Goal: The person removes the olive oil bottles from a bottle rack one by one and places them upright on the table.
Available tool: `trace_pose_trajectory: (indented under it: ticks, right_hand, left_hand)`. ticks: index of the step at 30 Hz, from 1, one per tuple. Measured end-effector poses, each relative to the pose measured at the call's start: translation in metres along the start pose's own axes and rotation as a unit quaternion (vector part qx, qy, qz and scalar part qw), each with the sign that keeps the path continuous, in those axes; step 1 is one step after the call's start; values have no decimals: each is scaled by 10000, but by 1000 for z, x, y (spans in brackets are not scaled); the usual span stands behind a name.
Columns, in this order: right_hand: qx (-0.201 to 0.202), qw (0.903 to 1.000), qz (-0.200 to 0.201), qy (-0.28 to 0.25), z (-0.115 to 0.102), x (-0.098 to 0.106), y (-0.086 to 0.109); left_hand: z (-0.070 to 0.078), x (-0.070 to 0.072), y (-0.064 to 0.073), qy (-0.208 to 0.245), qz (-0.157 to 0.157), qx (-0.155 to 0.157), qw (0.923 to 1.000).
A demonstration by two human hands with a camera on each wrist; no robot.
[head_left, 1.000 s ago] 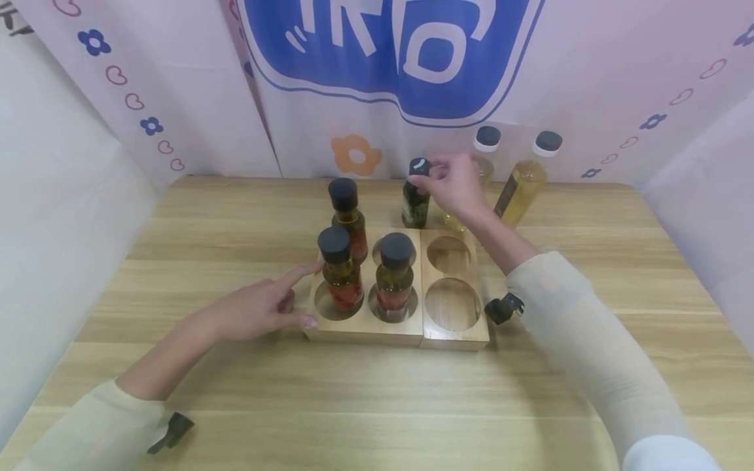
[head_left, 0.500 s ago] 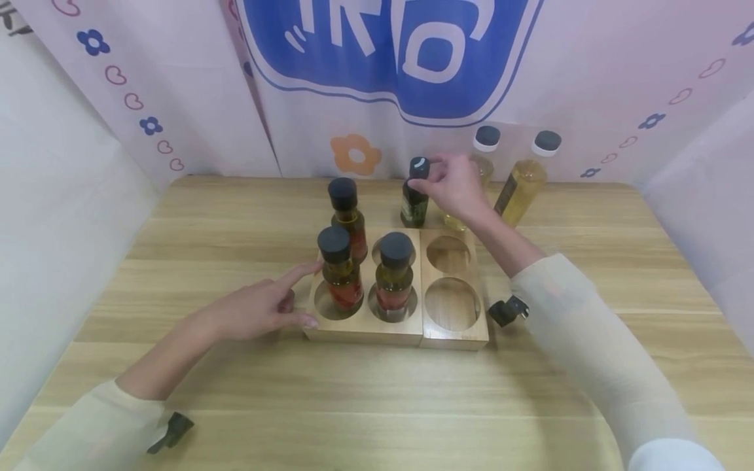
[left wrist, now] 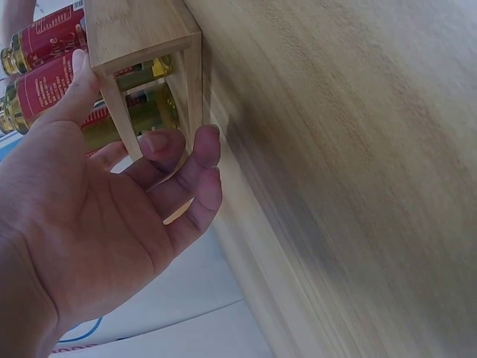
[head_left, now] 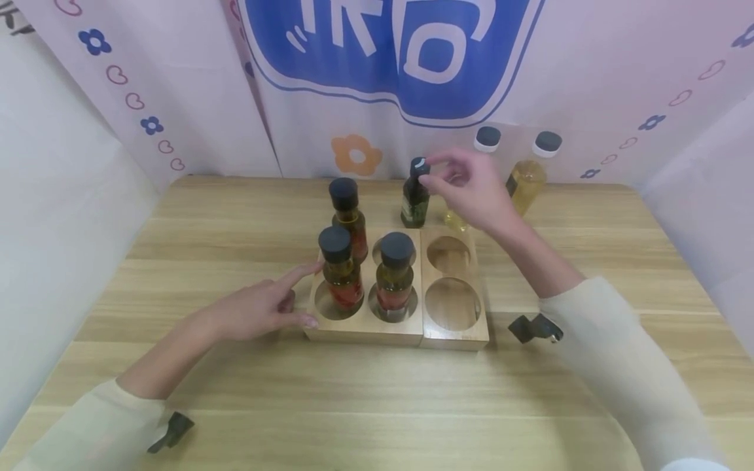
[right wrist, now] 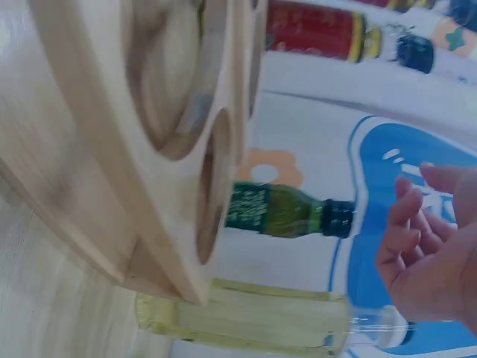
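My left hand [head_left: 250, 307] rests against the left end of a wooden bottle rack [head_left: 365, 337], index finger and thumb touching it while the other fingers curl loosely beneath. Three red-labelled bottles with black caps stand in its holes: front left [head_left: 345, 291], front middle [head_left: 394, 291] and back left [head_left: 351, 232]. Behind the rack, a small dark green bottle [head_left: 415, 203] stands upright. My right hand [head_left: 480, 190] is beside its black cap, thumb and index finger parted. In the right wrist view a gap shows between the fingers [right wrist: 408, 231] and that green bottle [right wrist: 294, 211].
Two tall bottles of pale yellow liquid stand at the back right; one [head_left: 455, 221] is partly hidden by my right hand, the other [head_left: 527, 183] is farther right. The rack's right section [head_left: 453, 337] has two bare round holes. A printed curtain [head_left: 206, 98] closes the back.
My right hand has shifted right, off the green bottle's cap, and its thumb and index finger have parted. The green bottle stays in place. My left hand has not moved.
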State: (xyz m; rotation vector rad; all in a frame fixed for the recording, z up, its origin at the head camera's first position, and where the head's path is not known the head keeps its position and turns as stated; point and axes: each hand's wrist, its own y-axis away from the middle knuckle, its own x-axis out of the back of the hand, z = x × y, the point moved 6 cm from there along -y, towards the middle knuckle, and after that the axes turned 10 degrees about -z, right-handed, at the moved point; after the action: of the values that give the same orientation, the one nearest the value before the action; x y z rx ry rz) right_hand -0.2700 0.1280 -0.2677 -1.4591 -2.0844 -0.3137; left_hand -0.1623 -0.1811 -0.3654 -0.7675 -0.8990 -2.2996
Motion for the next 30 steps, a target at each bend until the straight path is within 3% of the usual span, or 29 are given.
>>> trace_pose_trajectory:
  ticks: [5,8,15,18,21,30]
  right_hand:
    - [421,9985,-174,-296,-15,-3,17]
    - [766,9942,-521,-540,-23,-9,27]
    - [1836,9701,-1480,-577,-38,-27,47]
    - [2109,9579,-1884,-491,-42,-35,54]
    - [2102,9523,-2166,-449,-43,-40,59]
    - [1591,9669,-1968,-330,-45,-50,60]
  left_hand:
    - [-1,1,0,5,62,-22,10000]
    - [-1,1,-1,21,71,-36,10000]
    - [-2,2,-2,33,57,-39,10000]
    - [-2,2,-2,43,54,-55,10000]
    - [-2,3,-2,55,49,-65,10000]
    - [-2,1,-2,32,58,-87,9999]
